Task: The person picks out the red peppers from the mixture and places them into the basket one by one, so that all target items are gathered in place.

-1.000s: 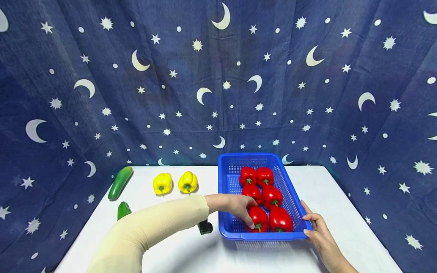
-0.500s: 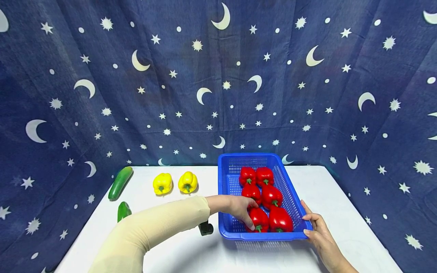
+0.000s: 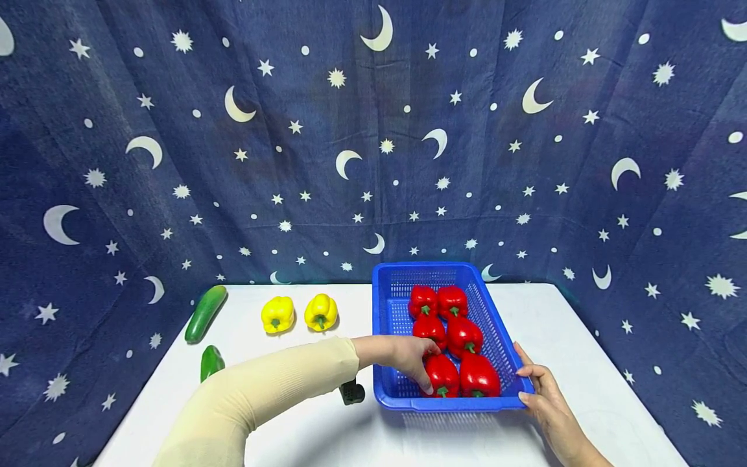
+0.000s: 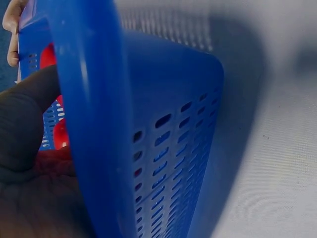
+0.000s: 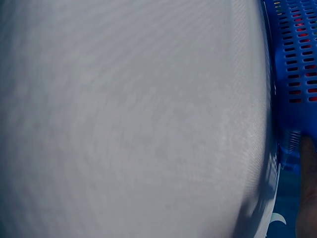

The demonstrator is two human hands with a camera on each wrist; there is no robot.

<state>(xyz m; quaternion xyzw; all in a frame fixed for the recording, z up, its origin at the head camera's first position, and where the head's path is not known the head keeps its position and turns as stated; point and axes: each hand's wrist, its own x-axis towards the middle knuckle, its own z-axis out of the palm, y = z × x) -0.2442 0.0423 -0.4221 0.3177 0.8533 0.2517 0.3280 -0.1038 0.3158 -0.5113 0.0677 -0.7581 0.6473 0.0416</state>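
A blue plastic basket [image 3: 455, 403] with perforated walls stands at the right half of the white table, with several red bell peppers [image 3: 465, 334] inside. My left hand [image 3: 408, 357] reaches over its left rim; thumb and fingers curve round the front-left red bell pepper [image 3: 443, 376]. In the left wrist view the thumb [image 4: 37, 91] is behind the blue rim, and the other fingertips are hidden. My right hand [image 3: 548, 405] grips the basket's front-right corner, thumb on the rim. The right wrist view catches only one finger [image 5: 308, 173] against the basket wall.
Two yellow bell peppers [image 3: 277, 314] lie left of the basket. Farther left are a long green cucumber-like vegetable [image 3: 205, 314] and another green vegetable [image 3: 211, 361], partly hidden by my left sleeve [image 3: 274, 389]. A dark blue star-patterned curtain [image 3: 327, 214] surrounds the table.
My left hand has shifted very slightly, its thumb a little farther left on the front-left pepper. The right hand, the basket and the other vegetables stay put.
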